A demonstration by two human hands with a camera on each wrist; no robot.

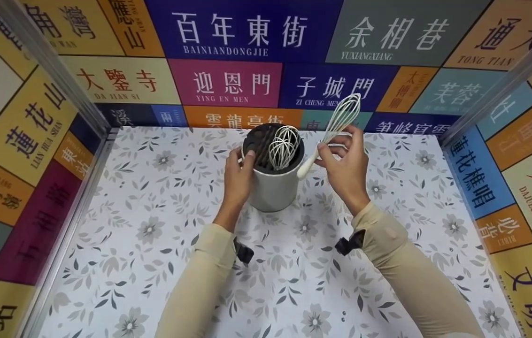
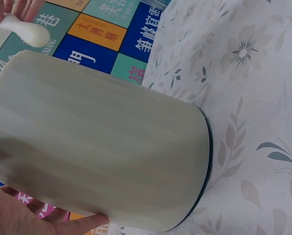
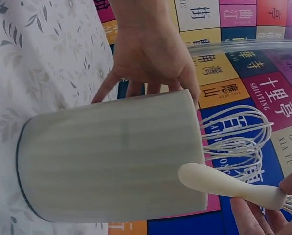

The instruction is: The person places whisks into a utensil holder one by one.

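A pale grey utensil holder [image 1: 273, 193] with a dark slotted insert [image 1: 258, 141] stands upright on the patterned cloth. My left hand [image 1: 237, 177] grips its left side, the thumb at the rim and the fingers around the wall. In my right hand [image 1: 348, 171] is a whisk [image 1: 342, 115], pinched between thumb and fingers near where the wires meet the handle. Its wire end points up and away, and the cream handle [image 3: 219, 183] slants down beside the holder's right rim. Wire whisk heads [image 3: 236, 142] stick up out of the holder.
White cloth with grey flowers and leaves [image 1: 148, 230] covers the table. Colourful panels with Chinese lettering [image 1: 228, 84] rise at the back and both sides. Clear strips [image 1: 505, 80] run along the corners. Dark devices [image 1: 351, 242] are strapped to both wrists.
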